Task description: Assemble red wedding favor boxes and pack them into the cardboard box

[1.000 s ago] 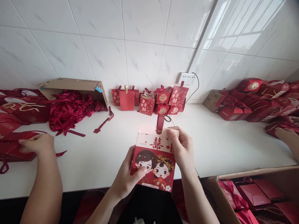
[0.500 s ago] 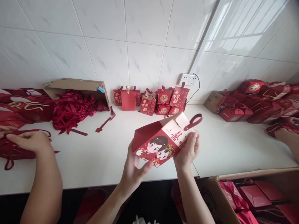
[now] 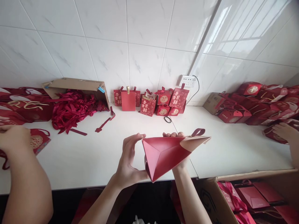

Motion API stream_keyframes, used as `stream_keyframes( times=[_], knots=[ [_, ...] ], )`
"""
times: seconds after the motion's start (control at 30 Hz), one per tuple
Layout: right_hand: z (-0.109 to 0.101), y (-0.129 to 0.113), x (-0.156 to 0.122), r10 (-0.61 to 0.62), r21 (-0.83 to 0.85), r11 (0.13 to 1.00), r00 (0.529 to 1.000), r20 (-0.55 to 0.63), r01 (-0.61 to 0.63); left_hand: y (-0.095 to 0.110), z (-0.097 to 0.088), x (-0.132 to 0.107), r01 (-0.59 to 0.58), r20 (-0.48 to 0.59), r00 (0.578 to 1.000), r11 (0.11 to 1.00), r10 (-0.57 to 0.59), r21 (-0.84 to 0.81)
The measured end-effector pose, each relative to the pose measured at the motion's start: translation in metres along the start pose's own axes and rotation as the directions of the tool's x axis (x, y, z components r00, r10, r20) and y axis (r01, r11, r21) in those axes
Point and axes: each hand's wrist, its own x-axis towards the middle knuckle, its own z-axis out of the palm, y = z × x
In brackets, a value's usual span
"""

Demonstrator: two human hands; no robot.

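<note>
In the head view, the person holds a red gift box in the air above the near edge of the white counter. It is tipped on its side so that its folded red bottom faces the camera, its pale top flap points right, and its ribbon handle stands up at the far edge. The left hand spans the box's left end, loosely clamped: curled fingers reach the upper corner and the thumb sits under the lower one. The right hand is mostly hidden behind the box; only its fingertips show, hooked over the top edge, so it grips the box from behind. The two hands are apart, one at each side of the box. At the far left, a co-worker's hand rests on flat red bags, and at the far right another co-worker's hand touches a pile of red boxes. Against the tiled wall lie a tipped cardboard box spilling red ribbons, a cluster of small red boxes, a wall socket and, on the counter, a black hair tie. Below right stands an open carton holding more red boxes.
</note>
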Motion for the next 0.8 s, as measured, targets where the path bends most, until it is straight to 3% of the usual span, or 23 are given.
stream_keyframes(
  times=[0.1, 0.27, 0.4, 0.5, 0.6, 0.8],
  knots=[
    [0.0, 0.004, 0.0, 0.045, -0.058, 0.997, 0.999, 0.006, -0.045, 0.002, 0.002, -0.001, -0.011, -0.021, 1.0, 0.998, 0.012, 0.054],
    [0.005, 0.018, -0.008, 0.237, -0.096, 0.967, 0.971, 0.024, -0.234, 0.012, 0.009, 0.0, 0.021, -0.13, 0.992, 0.984, 0.002, 0.178],
    [0.004, 0.03, -0.017, 0.317, -0.072, 0.948, 0.938, 0.14, -0.31, 0.02, 0.014, 0.001, 0.041, -0.101, 0.995, 0.972, -0.018, 0.232],
    [0.005, 0.036, -0.019, 0.322, -0.137, 0.945, 0.925, 0.203, -0.298, 0.025, 0.016, 0.004, 0.136, -0.103, 0.988, 0.974, -0.119, 0.181],
    [0.008, 0.038, -0.02, 0.282, -0.166, 0.953, 0.943, 0.179, -0.254, 0.028, 0.016, 0.008, 0.245, -0.121, 0.965, 0.962, -0.231, 0.122],
    [0.009, 0.037, -0.029, 0.221, -0.287, 0.946, 0.948, 0.228, -0.151, 0.021, 0.024, 0.01, 0.33, -0.142, 0.94, 0.932, -0.31, 0.153]
  ],
)
